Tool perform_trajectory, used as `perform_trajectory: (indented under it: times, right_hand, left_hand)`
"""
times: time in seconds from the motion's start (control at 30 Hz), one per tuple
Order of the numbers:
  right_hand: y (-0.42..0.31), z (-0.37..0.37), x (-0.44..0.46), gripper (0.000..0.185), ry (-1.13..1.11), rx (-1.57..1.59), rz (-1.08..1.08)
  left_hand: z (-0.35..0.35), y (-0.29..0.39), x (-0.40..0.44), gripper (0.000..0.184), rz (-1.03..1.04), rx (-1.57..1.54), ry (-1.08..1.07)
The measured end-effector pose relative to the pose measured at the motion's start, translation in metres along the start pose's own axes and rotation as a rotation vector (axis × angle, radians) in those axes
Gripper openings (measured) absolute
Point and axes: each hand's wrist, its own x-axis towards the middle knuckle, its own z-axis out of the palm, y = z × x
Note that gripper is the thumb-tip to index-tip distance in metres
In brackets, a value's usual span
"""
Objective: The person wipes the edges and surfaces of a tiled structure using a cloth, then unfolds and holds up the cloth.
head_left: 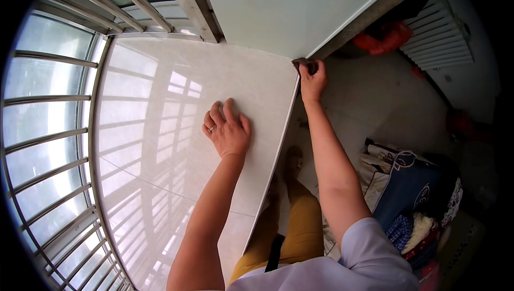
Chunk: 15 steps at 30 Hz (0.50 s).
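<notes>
My left hand [227, 133] rests on the glossy pale tiled ledge [257, 109], fingers spread and slightly bent, with a ring on one finger and nothing held. At the ledge's far right corner, my right hand [314, 83] is closed around a dark brown cloth [305, 65]. The cloth presses against the corner where the ledge's edge meets the pale upright panel [257, 13]. Part of the cloth is hidden by my fingers.
Windows with metal bars [51, 144] run along the left side. Below on the right are a pile of folded fabrics [412, 194], a red bag-like item [383, 38] and a white ribbed panel [436, 34]. The floor [353, 104] lies well below the ledge.
</notes>
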Motion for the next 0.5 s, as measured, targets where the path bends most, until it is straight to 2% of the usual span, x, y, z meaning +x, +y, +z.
perform_trajectory:
  times: [0.33,0.5]
  right_hand:
    - [-0.0038,0.0033,-0.0036,0.028,0.006,-0.119,0.068]
    - [0.0016,0.0002,0.0002,0.026,-0.011,-0.023,0.006]
  left_hand:
    - [-0.0002,0.0003,-0.0002,0.045,0.003,0.004,-0.001]
    - [-0.0008,-0.0002,0.0002,0.046,-0.001,-0.006,-0.016]
